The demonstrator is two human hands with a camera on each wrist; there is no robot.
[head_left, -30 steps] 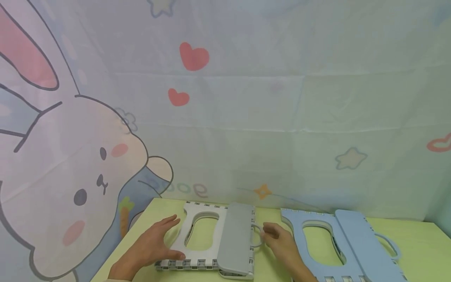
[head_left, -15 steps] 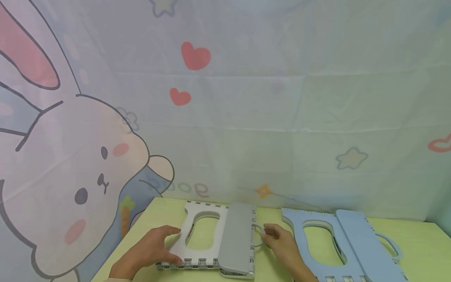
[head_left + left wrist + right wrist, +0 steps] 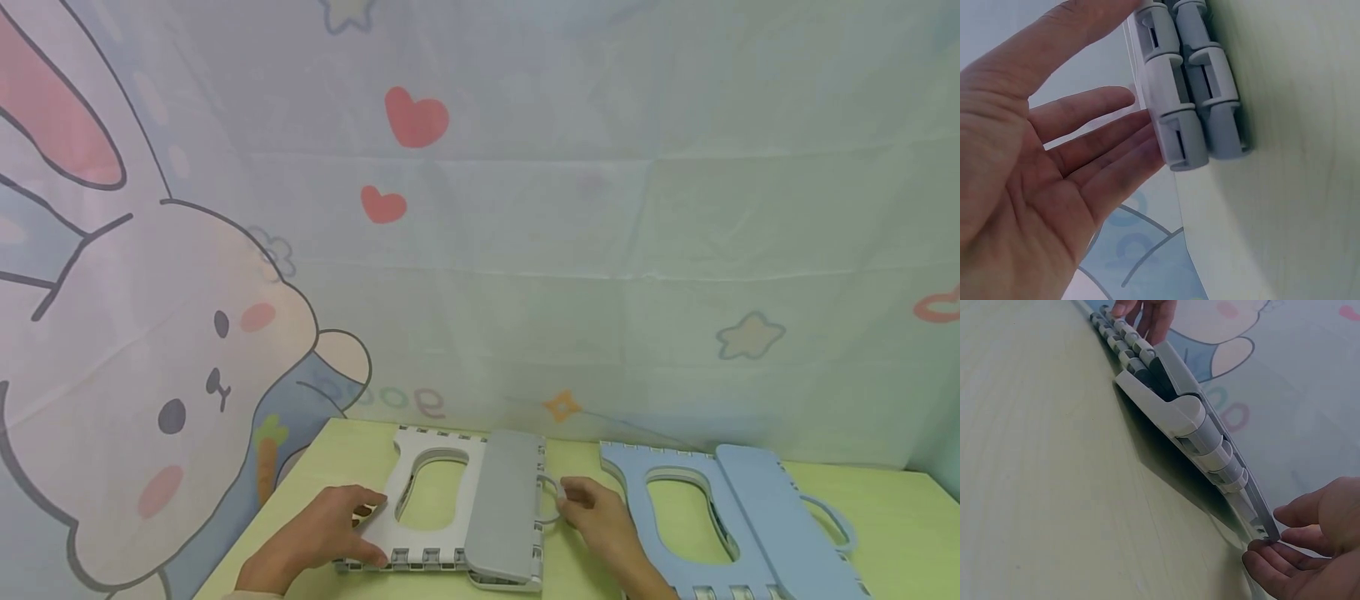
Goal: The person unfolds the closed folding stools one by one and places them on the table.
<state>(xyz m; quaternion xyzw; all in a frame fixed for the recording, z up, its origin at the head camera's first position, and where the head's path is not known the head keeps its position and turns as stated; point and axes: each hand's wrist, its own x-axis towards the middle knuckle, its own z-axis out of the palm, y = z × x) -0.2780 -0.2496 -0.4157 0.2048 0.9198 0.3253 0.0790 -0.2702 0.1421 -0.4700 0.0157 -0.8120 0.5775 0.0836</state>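
Observation:
A folding step stool, white with a grey panel, lies folded on the table in front of me. My left hand holds its left end, thumb at the near corner and the other fingers along the side. In the left wrist view those fingers reach behind the grey hinge knuckles, the index finger standing off them. At the opposite end, my right hand pinches the looped carry handle. The right wrist view shows the thumb on one side of the stool's end and the fingertips on the other.
A second folding step stool, light blue, lies folded right beside my right forearm, its handle pointing right. Behind the pale green tabletop hangs a cloth backdrop printed with a rabbit and hearts.
My left index finger has come down toward the white stool's left edge, and the fingers have spread apart a little. The right hand and both stools stay nearly in place.

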